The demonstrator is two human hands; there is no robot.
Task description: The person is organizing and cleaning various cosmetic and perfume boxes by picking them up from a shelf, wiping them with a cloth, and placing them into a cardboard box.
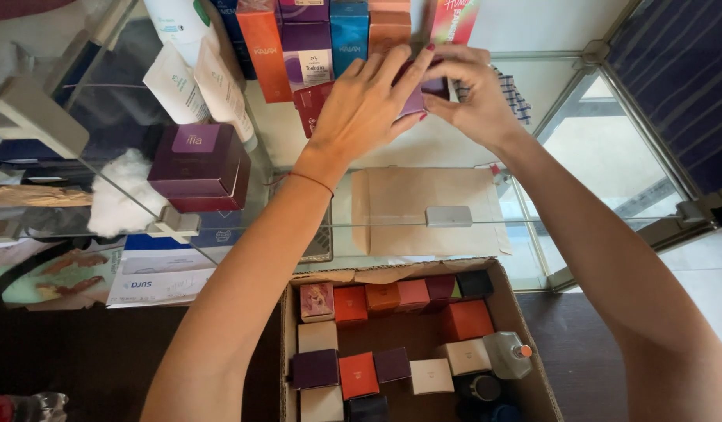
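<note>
Reaching up over a glass shelf [533,223], both hands are meeting on a small purple box [414,100] in front of a row of upright boxes. The left hand [365,105] is lying flat over the front of this box, fingers spread and pressing on it, so its grip is closed on the box from the left. The right hand [472,94] is pinching the same box from the right, thumb below and fingers curling over its top edge. A thin cord bracelet [312,181] is circling the left wrist.

Standing behind the hands are an orange box [263,51], a blue box [349,31] and a purple-and-white box [307,47]. A dark red box [312,105] is sitting just beside the left hand, partly hidden by it. Further left, a squat plum-coloured box [198,166] is resting on a lower shelf, near white tubes [197,78]. A brown envelope [423,211] is lying under the glass.

Below, on the dark counter [80,359], an open cardboard box [508,301] is holding many small boxes in orange, purple, cream and red, plus a grey bottle [508,355] with an orange cap.
</note>
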